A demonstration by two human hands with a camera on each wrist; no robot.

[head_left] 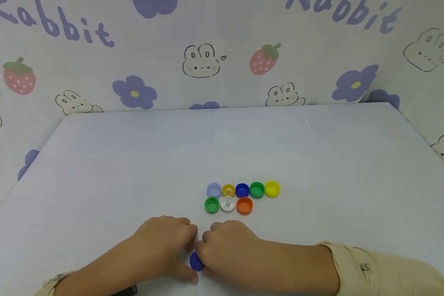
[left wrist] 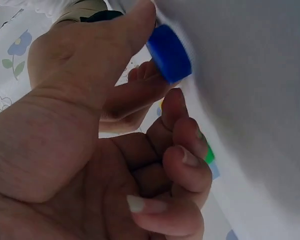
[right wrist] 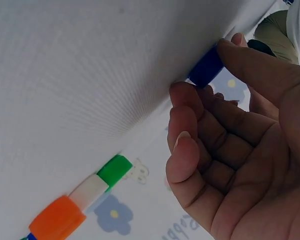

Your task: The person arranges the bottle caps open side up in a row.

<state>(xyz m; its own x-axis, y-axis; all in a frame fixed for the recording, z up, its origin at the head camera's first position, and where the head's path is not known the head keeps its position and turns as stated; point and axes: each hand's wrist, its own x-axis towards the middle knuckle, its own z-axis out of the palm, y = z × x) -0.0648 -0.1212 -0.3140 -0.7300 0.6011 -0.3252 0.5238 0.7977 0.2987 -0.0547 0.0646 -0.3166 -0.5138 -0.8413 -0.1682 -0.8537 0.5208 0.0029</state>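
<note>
A blue bottle cap (head_left: 196, 261) stands close over the white tabletop between the two hands. My right hand (head_left: 231, 250) pinches this blue cap (right wrist: 206, 66) between thumb and index fingertip, its other fingers curled in. Just to the left, my left hand (head_left: 162, 246) has thumb and fingers loosely spread about the cap's near side. In the left wrist view the left thumb tip is right at the edge of the blue cap (left wrist: 170, 54), while the index fingertip sits below it. Part of the cap is hidden by the right fingers in the head view.
Beyond the hands, several bottle caps form two touching rows, hollow side up. The back row has light blue (head_left: 214, 190), yellow-orange, dark blue, green and yellow (head_left: 272, 188) caps; the front row has green (head_left: 212, 205), white (head_left: 227, 204) and orange (head_left: 245, 205). A patterned cloth backs the table.
</note>
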